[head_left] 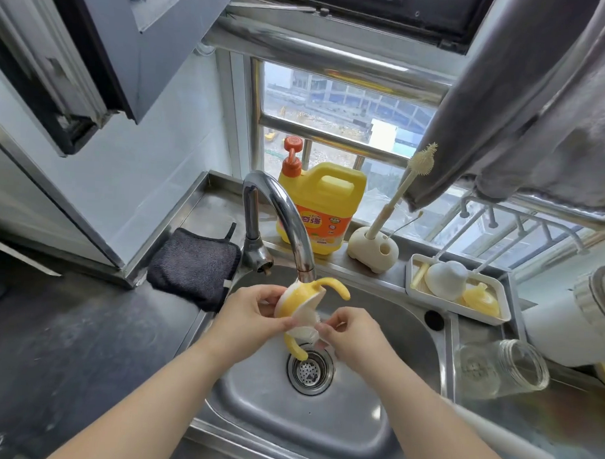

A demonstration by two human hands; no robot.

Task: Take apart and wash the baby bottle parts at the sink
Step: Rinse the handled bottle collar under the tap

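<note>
- Washing is the step in hand: I hold the yellow handle collar (300, 303) of the baby bottle over the sink (411, 322), right under the spout of the faucet (281, 208). I cannot tell whether water is running.
- My left hand (246, 316) has its grip closed around the collar's rim, thumb on the near side. One yellow handle curls up toward the spout; the other hangs down toward the drain strainer (310, 368).
- My right hand (347, 335) pinches a white bristled brush head (304, 327) with thumb and fingertips, its grip closed, and the bristles press against the underside of the collar.
- Next, I judge, the collar needs turning in my left grip so the bristles reach the inner thread and both handle roots, then a rinse. It looks wet and slick, so the hold should stay firm over the basin.
- Containers: a white tray (497, 317) on the counter (85, 324) to the right of the sink holds a white dome-shaped part (445, 279), a yellow ribbed part (480, 299), and what looks like a pale straw-like stick at its left end.
- The clear bottle body (502, 368) lies on its side, just beside the sink rim and near the tray, and looks empty.
- A cream brush stand (372, 250) behind the sink holds 1 long brush (411, 174) and a thin one; its third hole is empty. A yellow detergent jug (320, 209) stands beside it.
</note>
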